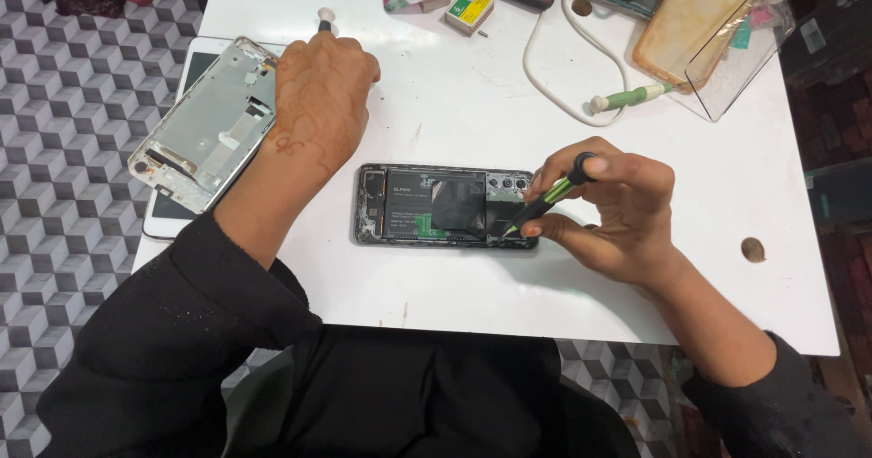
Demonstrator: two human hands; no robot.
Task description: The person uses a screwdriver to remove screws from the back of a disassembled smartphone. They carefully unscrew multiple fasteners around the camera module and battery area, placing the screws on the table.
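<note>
White table [472, 104]; right hand [609, 208] fingers pinch screwdriver [545, 199] over opened phone [445, 206].

Bright, even light; soft shadows

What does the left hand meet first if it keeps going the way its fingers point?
Probably the small white-capped tool just past the left hand on the white table; its fingertips hide the gap, so contact is unclear.

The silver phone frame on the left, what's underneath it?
Under the silver frame lies a white-edged phone or panel, showing only at two corners. The left hand covers the frame's right edge.
</note>
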